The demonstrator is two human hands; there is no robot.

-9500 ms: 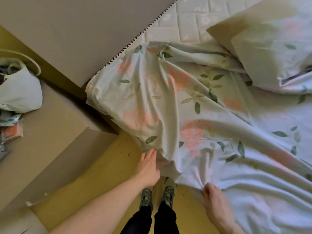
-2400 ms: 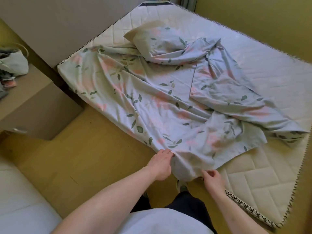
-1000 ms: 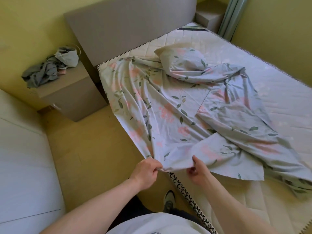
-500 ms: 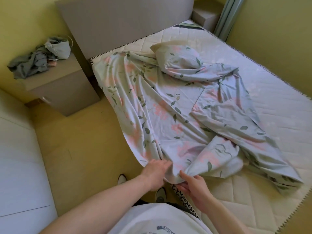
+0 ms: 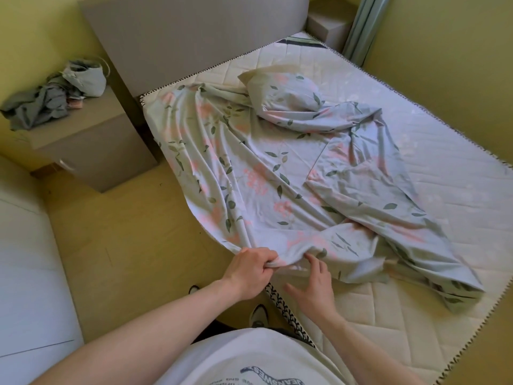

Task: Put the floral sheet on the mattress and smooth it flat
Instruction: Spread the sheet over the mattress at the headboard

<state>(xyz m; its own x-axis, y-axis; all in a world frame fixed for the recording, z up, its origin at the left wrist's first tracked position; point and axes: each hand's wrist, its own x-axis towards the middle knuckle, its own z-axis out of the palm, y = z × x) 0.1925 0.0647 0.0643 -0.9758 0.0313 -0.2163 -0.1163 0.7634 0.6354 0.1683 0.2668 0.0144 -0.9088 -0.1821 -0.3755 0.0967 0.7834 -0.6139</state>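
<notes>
The floral sheet [image 5: 258,173], pale with pink flowers and green leaves, lies rumpled and partly folded over itself on the left half of the quilted white mattress [image 5: 433,151]. Its left side hangs over the mattress edge. My left hand [image 5: 249,269] grips a bunched fold of the sheet's near edge at the mattress side. My right hand [image 5: 313,284] lies beside it with fingers spread, fingertips touching the sheet's hem and the mattress. A pillow [image 5: 280,87] in matching floral fabric sits on the sheet near the headboard.
A grey headboard [image 5: 194,31] stands behind the mattress. A bedside cabinet [image 5: 91,151] at the left carries a heap of clothes [image 5: 52,95]. Yellow floor [image 5: 133,240] runs along the bed's left side, with a white surface [image 5: 25,268] at far left. A wall closes the right side.
My right hand has let go of the sheet's edge and opened its fingers beside it. My left hand keeps its grip on the bunched edge. The view has shifted slightly.
</notes>
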